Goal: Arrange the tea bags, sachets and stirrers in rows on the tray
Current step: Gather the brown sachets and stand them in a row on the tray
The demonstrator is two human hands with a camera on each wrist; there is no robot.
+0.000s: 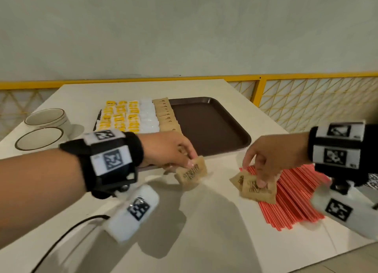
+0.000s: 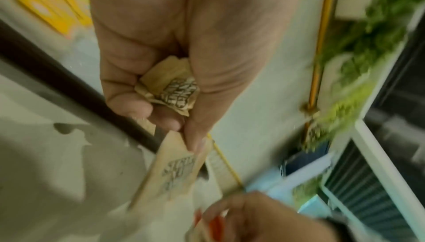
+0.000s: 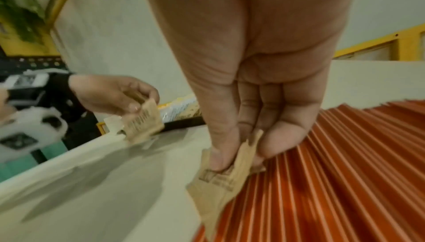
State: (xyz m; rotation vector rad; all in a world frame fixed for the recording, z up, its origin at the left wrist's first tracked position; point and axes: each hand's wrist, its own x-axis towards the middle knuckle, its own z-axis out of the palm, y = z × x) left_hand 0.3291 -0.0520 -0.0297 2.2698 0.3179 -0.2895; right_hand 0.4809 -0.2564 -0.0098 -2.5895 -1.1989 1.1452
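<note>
Head view: on the pale tabletop (image 1: 200,221) a brown tray (image 1: 206,125) carries, at its left end, rows of yellow tea bags (image 1: 120,115), a column of white sachets (image 1: 148,117) and a column of brown sachets (image 1: 166,117); the rest of the tray is bare. The left hand (image 1: 165,150) hovers just past the tray's near edge, its grip closed on a brown paper sachet (image 1: 191,172) pinched between thumb and fingers. The right hand (image 1: 272,156) reaches down to loose brown sachets (image 1: 255,188) lying partly on a spread of red stirrers (image 1: 296,199), fingertips on the top one. Two cups (image 1: 44,127) stand at the far left.

Left wrist view: the fingers curl round a crumpled brown sachet (image 2: 171,89) in the palm, while the fingertips pinch another printed sachet (image 2: 174,169) hanging below. The picture is blurred.

Right wrist view: thumb and fingers (image 3: 285,135) are closed in a pinch on a brown sachet (image 3: 220,182) at the stirrers' (image 3: 333,173) edge.
</note>
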